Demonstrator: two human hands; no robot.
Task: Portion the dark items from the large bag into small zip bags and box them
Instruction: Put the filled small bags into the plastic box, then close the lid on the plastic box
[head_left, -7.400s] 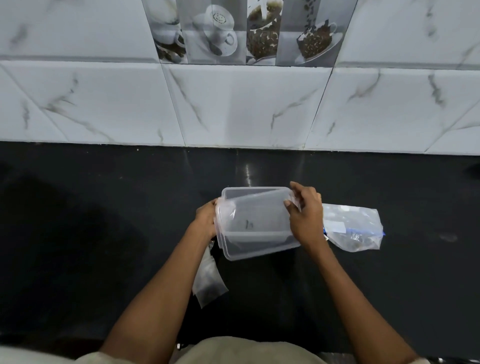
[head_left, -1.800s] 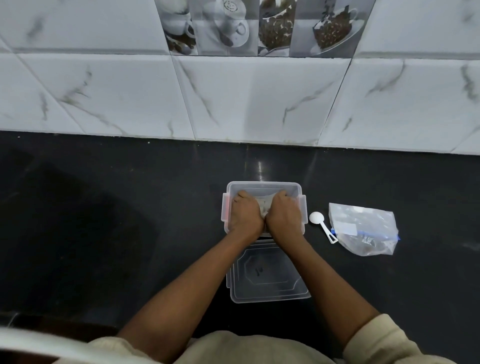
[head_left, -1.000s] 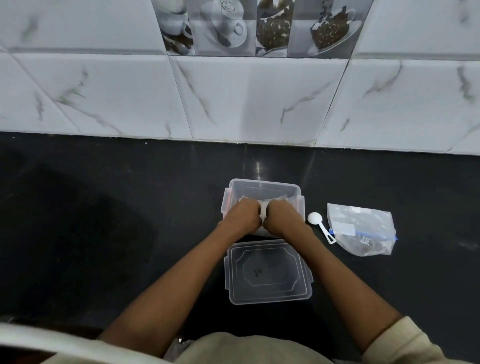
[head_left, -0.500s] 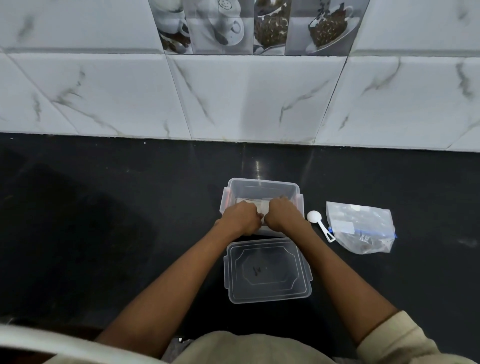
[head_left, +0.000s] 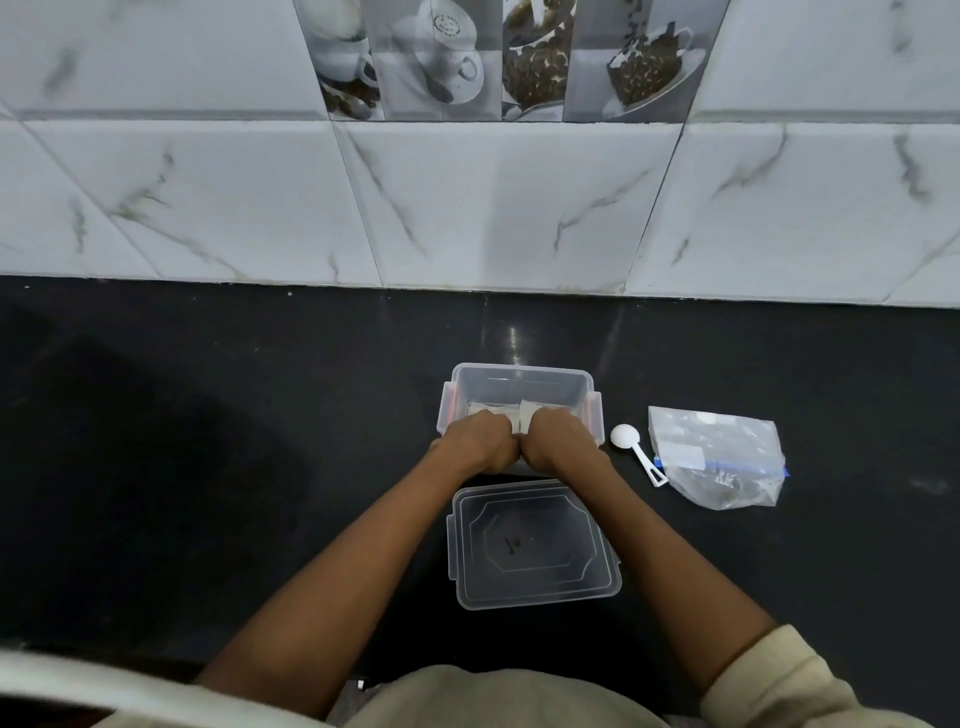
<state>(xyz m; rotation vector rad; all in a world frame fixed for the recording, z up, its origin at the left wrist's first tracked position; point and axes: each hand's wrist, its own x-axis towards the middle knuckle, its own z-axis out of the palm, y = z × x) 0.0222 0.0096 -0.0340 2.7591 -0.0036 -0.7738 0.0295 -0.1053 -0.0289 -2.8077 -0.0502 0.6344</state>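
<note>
A clear plastic box (head_left: 519, 382) stands open on the black counter. Small zip bags (head_left: 519, 413) lie inside it. My left hand (head_left: 480, 441) and my right hand (head_left: 553, 441) are side by side in the box, knuckles up, fingers curled down onto the small bags. The fingertips are hidden, so the exact hold is unclear. The box's clear lid (head_left: 532, 543) lies flat just in front of the box, under my forearms. To the right lies the large zip bag (head_left: 719, 457) with a few dark items in its lower corner.
A white measuring spoon (head_left: 636, 449) lies between the box and the large bag. A marble-tiled wall (head_left: 493, 202) closes off the back of the black counter (head_left: 208, 441). A pale rim (head_left: 104, 686) crosses the lower left corner.
The lid has come off the box and now lies in front of it. Both hands went into the box with the small bags and have drawn slightly towards me over the last second.
</note>
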